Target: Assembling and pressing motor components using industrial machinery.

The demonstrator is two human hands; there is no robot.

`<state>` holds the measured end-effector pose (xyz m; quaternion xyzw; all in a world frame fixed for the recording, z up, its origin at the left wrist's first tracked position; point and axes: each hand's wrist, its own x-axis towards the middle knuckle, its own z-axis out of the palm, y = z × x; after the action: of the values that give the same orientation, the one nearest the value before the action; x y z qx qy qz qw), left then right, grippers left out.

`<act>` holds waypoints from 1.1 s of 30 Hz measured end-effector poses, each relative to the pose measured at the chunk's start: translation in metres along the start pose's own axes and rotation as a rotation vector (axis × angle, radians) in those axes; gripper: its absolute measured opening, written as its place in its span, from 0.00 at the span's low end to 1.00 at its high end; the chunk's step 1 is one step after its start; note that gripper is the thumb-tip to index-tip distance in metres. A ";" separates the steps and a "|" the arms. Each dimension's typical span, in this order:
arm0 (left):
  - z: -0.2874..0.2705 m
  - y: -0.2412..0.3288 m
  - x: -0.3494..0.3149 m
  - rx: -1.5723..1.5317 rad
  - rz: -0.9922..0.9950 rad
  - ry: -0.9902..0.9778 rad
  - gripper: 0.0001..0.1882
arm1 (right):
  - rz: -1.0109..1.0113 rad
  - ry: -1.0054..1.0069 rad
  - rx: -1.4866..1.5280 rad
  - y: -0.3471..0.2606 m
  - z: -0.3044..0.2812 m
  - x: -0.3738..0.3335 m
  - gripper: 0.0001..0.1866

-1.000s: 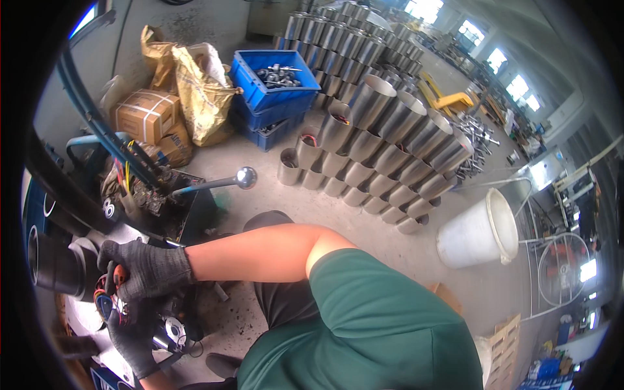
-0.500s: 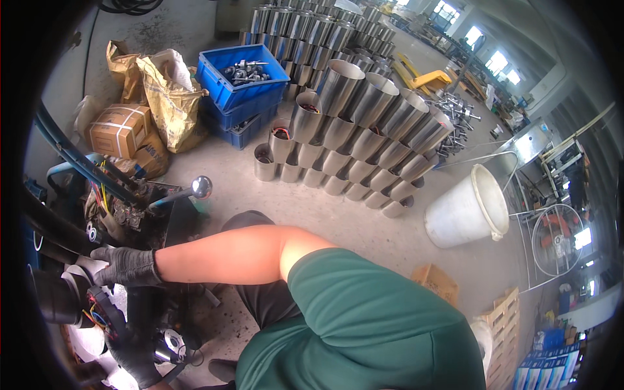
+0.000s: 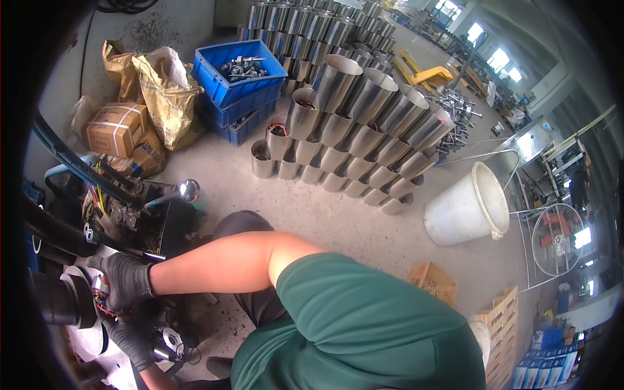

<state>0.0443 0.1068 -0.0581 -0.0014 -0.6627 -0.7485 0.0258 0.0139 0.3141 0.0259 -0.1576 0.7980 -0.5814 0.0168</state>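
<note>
A: Hands first. Where are they?

B: Both far lower left, in dark gloves. The arm across the frame ends in a gloved hand [image 3: 128, 279], fingers curled down onto a bundle of coloured wires [image 3: 104, 304] at the end of a dark cylindrical part [image 3: 55, 300] on the machine. I take it for the right hand. The left hand [image 3: 133, 341] sits just below, near a small round metal fitting [image 3: 170, 342]. Grip on both: cannot tell, fingers are partly hidden.

A: Containers?

B: Blue plastic crate [image 3: 242, 83], top centre-left, stacked on a second blue one, holding loose grey metal parts. White bucket [image 3: 469, 207] right of centre, tipped on its side, inside not visible. Cardboard box [image 3: 116, 129] with strapping at left, closed. Yellow-brown sacks [image 3: 166, 97] beside it, tops crumpled, contents hidden.

A: The shiny stuff?

B: Steel cylindrical shells [image 3: 364, 123], stacked in rows on the concrete floor. Open ends face the camera; a few front ones show windings inside.

A: Anything near the hands?

B: Lever with a chrome ball knob [image 3: 188, 190] just above, black hoses [image 3: 71, 162] running left.
</note>
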 end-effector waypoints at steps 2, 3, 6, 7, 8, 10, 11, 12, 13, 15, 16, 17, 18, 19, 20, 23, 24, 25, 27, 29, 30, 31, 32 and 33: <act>0.021 0.035 -0.009 0.477 0.221 0.086 0.29 | -0.048 0.027 -0.075 -0.010 -0.006 0.000 0.54; 0.019 0.035 -0.008 0.476 0.220 0.085 0.29 | -0.033 0.047 -0.089 -0.014 -0.010 0.002 0.52; 0.011 0.042 -0.009 0.559 0.447 0.038 0.32 | -0.064 0.100 -0.088 -0.001 -0.003 0.019 0.53; 0.004 0.035 -0.010 0.567 0.445 0.042 0.32 | -0.114 0.121 -0.068 0.009 0.010 0.031 0.56; -0.003 0.022 -0.009 0.391 0.440 -0.024 0.34 | -0.120 0.117 -0.060 0.020 0.022 0.042 0.56; 0.014 0.016 -0.012 0.009 0.383 -0.057 0.39 | -0.336 0.166 -0.304 0.047 0.035 0.053 0.46; 0.023 0.024 -0.016 0.024 0.382 -0.045 0.39 | -0.341 0.158 -0.288 0.053 0.041 0.053 0.46; 0.029 0.034 -0.017 0.421 0.545 -0.062 0.34 | -0.301 0.208 -0.045 0.054 0.045 0.056 0.39; 0.032 0.043 -0.014 0.823 0.699 -0.082 0.31 | -0.259 0.257 0.197 0.057 0.047 0.060 0.31; 0.047 0.033 0.002 0.544 0.592 -0.082 0.31 | -0.277 0.316 0.499 0.082 0.027 0.073 0.24; 0.018 0.034 -0.009 0.409 0.580 0.022 0.29 | -0.199 0.231 0.608 0.056 0.039 0.060 0.25; 0.007 0.038 -0.020 0.255 0.592 0.104 0.28 | -0.102 0.099 0.571 0.027 0.031 0.043 0.27; 0.018 0.039 -0.020 0.460 0.695 0.102 0.26 | -0.088 0.141 0.657 0.028 0.015 0.042 0.28; 0.013 0.041 -0.028 0.693 0.771 0.131 0.24 | -0.103 0.268 0.143 0.005 0.005 0.029 0.28; 0.035 0.046 -0.032 0.568 0.795 0.202 0.21 | -0.188 0.337 0.147 0.009 -0.004 0.030 0.27; 0.035 0.076 -0.031 0.130 0.327 0.322 0.19 | -0.143 0.294 0.059 0.009 -0.022 0.035 0.32; 0.028 0.078 -0.029 0.371 0.458 0.330 0.20 | -0.165 0.350 0.036 0.010 -0.023 0.035 0.34; 0.020 0.075 -0.025 0.379 0.460 0.357 0.20 | -0.183 0.408 0.013 0.011 -0.024 0.035 0.35; -0.003 0.065 -0.019 0.265 0.515 0.377 0.20 | -0.109 0.359 0.036 0.010 -0.028 0.037 0.39; -0.006 0.074 -0.017 0.389 0.567 0.455 0.20 | -0.224 0.343 0.116 0.021 -0.028 0.047 0.41; -0.008 0.078 -0.016 0.376 0.580 0.482 0.18 | -0.282 0.340 0.124 0.028 -0.028 0.051 0.39; -0.010 0.083 -0.017 0.372 0.589 0.522 0.17 | -0.337 0.325 0.142 0.030 -0.028 0.054 0.36; -0.018 0.092 -0.015 0.319 0.546 0.628 0.13 | -0.285 0.237 0.238 0.029 -0.032 0.056 0.34; -0.025 0.106 -0.012 0.265 0.507 0.731 0.12 | -0.230 0.151 0.333 0.030 -0.041 0.056 0.32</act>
<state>0.0616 0.0695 0.0436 0.1037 -0.6788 -0.5787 0.4400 -0.0549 0.3452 0.0196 -0.1986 0.6666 -0.7136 -0.0838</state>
